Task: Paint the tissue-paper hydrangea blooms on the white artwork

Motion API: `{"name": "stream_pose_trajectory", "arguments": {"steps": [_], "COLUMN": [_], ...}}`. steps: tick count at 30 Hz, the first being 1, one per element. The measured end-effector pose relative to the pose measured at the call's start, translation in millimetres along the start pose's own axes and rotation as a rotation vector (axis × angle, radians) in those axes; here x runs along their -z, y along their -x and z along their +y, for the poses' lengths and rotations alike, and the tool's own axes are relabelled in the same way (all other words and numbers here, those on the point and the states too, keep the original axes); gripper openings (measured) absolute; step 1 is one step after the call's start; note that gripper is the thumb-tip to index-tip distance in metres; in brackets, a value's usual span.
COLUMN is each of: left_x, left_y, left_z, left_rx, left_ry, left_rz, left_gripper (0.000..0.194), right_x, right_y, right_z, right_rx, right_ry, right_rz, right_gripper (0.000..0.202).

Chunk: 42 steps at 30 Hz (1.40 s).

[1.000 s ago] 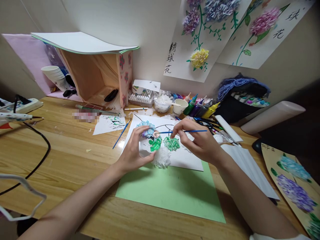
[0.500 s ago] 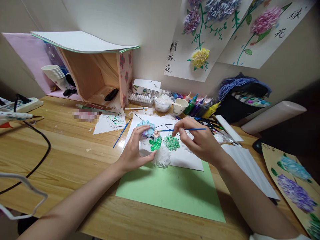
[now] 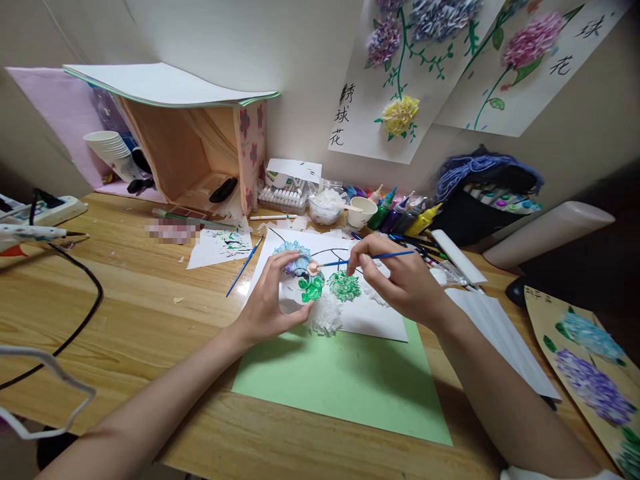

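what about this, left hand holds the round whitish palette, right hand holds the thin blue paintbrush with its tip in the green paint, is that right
Not the green paint: the head view shows the tip of the thin blue paintbrush at the peach paint. The left hand does hold the round whitish palette, and the right hand the paintbrush.

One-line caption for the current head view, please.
Left hand holds a paint-smeared palette; right hand dips a blue brush above white paper.
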<state>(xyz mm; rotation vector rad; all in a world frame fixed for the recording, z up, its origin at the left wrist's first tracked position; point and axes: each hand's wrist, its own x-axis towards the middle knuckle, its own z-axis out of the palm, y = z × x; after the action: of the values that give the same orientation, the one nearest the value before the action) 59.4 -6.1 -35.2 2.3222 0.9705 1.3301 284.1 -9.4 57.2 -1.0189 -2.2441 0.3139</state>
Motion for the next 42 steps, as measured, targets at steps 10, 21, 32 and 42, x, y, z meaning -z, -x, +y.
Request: {"name": "stream_pose_trajectory", "arguments": {"steps": [10,21,32,42], "left_x": [-0.2,0.4,1.0,0.3], "left_y": [0.3,-0.2,0.2,-0.6], "left_z": [-0.6,-1.0,-0.9,0.2], "left_rx": [0.003,-0.008,-0.009,-0.015], "left_ry": [0.004,0.003,0.007,0.005], "left_rz": [-0.005,-0.005,-0.006,-0.011], "left_gripper": [0.072,0.073,0.073,0.072], "right_x": [-0.4,2.0,5.6,5.8], "right_y": [-0.1,1.0,1.4,1.1], "right_z": [0.7,3.3,4.4,4.9], "right_rx": [-0.009,0.025,0.012,-0.018], "right_ry": [-0.037,-0.038,-0.064,-0.056], "right_rz": [-0.004,0.038,-0.015,-0.020], "right_gripper": [0.019,0.019,0.019,0.020]}}
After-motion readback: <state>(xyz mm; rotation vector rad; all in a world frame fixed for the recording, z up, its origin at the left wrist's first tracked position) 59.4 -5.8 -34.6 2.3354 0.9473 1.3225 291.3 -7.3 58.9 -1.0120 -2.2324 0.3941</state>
